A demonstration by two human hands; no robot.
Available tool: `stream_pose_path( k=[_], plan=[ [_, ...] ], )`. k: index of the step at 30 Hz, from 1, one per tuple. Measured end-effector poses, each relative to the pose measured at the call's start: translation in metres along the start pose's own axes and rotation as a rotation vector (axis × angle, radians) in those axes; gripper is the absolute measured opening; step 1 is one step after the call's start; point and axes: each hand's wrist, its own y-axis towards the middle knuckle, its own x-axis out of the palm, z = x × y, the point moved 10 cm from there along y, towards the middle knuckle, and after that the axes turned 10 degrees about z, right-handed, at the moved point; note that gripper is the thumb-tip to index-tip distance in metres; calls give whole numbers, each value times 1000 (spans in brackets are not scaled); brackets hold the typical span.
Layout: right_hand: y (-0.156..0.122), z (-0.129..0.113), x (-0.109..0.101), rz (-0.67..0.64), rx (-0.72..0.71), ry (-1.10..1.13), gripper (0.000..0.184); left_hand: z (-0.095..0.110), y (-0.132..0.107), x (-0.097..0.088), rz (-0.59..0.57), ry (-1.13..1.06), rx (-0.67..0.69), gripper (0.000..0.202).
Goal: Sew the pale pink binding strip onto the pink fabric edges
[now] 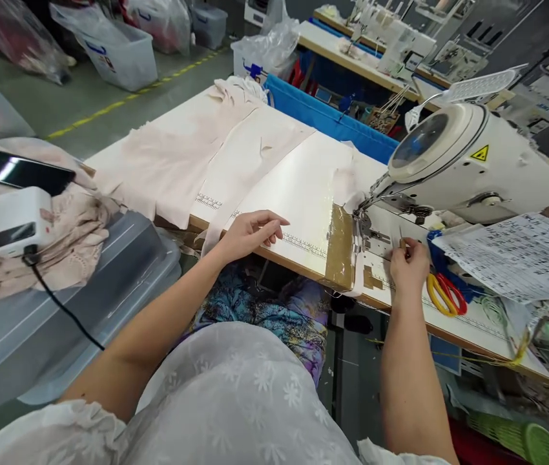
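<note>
My left hand (250,232) rests at the front edge of the white sewing table (303,187), fingers loosely spread and touching a strip of pale pink fabric (245,168) that hangs over the edge. My right hand (407,261) is closed in a pinch on a small thin tool I cannot make out, just right of the needle plate (369,239) of the white sewing machine (468,161). More pale pink fabric (172,155) lies spread over the table's left part.
Scissors with yellow and red handles (442,292) lie right of my right hand, beside a printed paper sheet (521,255). At left, a clear plastic bin (61,303) carries pink cloth, a phone (22,171) and a small white device (17,216). A blue trough (327,119) lies behind the table.
</note>
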Motion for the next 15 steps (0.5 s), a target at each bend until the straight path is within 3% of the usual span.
stream_pose_path(
  k=[4,7,9,11,12,15],
  plan=[
    [1,0,-2,-8,15,-57,49,7,-8,0,-33,-69,9,43],
    [0,-5,1,-23,13,-89,48,-7,-36,14,-200,-160,-67,43],
    [-1,-9,3,-33,1,-118,45,-39,-63,39,-401,-116,-175,45],
    [-2,-13,5,-39,-16,-160,43,-86,-80,63,-532,100,-222,37],
    [-2,-15,5,-41,-25,-184,42,-109,-77,71,-511,251,-204,33],
    [-2,-19,7,-50,-51,-249,41,-158,-57,118,-510,342,-163,41]
  ],
)
